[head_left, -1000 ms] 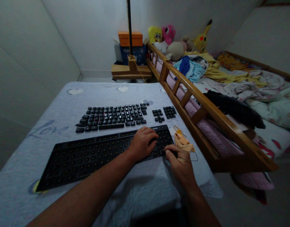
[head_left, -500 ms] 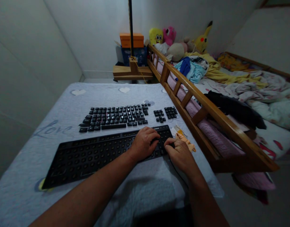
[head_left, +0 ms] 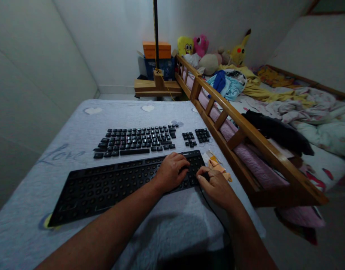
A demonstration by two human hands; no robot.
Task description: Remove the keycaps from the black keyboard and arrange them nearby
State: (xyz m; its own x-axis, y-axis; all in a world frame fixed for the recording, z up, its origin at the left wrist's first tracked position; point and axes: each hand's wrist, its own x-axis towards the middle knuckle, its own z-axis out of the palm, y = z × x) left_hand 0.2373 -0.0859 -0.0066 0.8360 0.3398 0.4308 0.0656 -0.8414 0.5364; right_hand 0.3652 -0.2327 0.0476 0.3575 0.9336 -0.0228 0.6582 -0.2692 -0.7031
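A black keyboard (head_left: 105,186) lies slantwise on the cloth-covered surface, its key positions showing small round studs without caps. My left hand (head_left: 172,170) rests on its right part, with fingers curled and thumb close to them; whatever may be between the tips is hidden. At the number-pad end, my right hand (head_left: 215,185) is closed in a pinch. A small dark thing shows by its fingers, too unclear to name. Loose black keycaps (head_left: 135,138) lie behind the keyboard, laid out in keyboard order, with a long space bar cap (head_left: 135,151) in front.
An orange cloth-like item (head_left: 217,165) lies beside the keyboard's right end. A cable (head_left: 214,213) runs under my right wrist. The wooden bed rail (head_left: 239,116) borders the right side. Boxes (head_left: 157,50) and a black pole (head_left: 156,33) stand beyond the far edge.
Both hands stay almost in place over the keyboard's right end. The right hand has shifted very slightly, and the view has tilted a little.
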